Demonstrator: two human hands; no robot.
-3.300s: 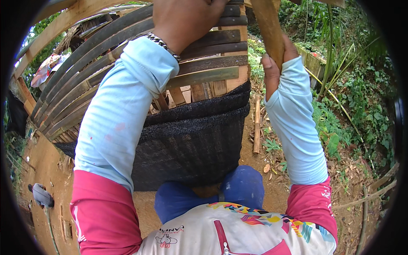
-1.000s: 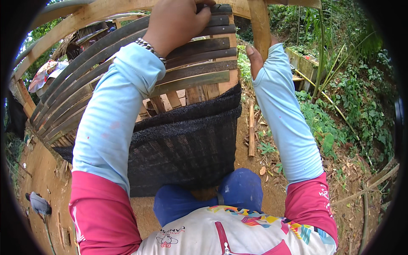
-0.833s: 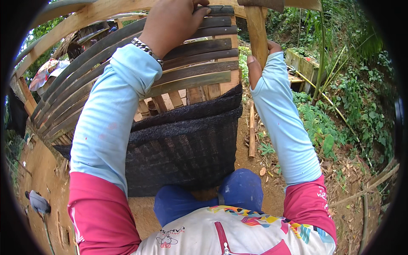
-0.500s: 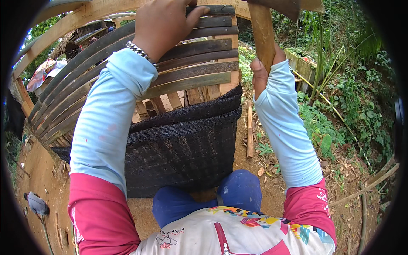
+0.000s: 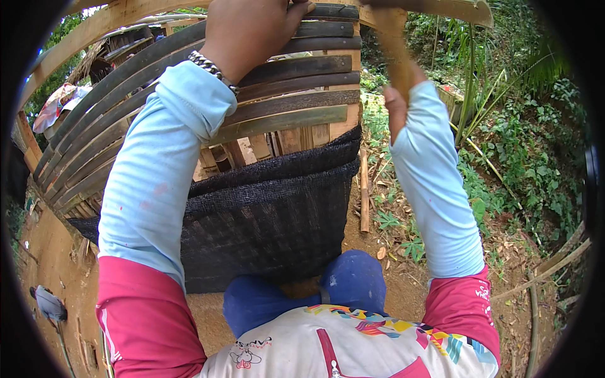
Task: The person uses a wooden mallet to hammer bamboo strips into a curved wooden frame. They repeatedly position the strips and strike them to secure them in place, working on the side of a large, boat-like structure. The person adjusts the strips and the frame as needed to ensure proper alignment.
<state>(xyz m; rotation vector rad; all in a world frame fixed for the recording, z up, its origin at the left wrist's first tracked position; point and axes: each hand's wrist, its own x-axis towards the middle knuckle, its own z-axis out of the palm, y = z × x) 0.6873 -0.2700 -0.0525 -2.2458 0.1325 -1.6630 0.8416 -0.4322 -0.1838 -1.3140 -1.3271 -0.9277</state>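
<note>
"While picturing the hands, any change?"

"Wooden handle [image 5: 396, 53], one o'clock, newly blurred in right hand [image 5: 396, 107], fingers clamped round: probably swinging, work active. Left hand [image 5: 247, 38] at eleven, thumb by top slat [image 5: 334, 11]; other fingertips cropped, grip unclear."

"Surroundings?"

"Black mesh [image 5: 268, 249] at seven, bare earth [image 5: 80, 288] at eight, greenery [image 5: 542, 157] at three."

Head-worn fisheye, facing downward, apparently close.

Outdoors in plain daylight, bare brown earth [image 5: 47, 246] makes the ground, strewn with dry leaves [image 5: 507, 268] toward the right. Dense green foliage [image 5: 551, 151] fills that side, with a thin pole [image 5: 486, 161] slanting through it; a thatched roof [image 5: 86, 66] and trees [image 5: 60, 88] show at upper left.
</note>
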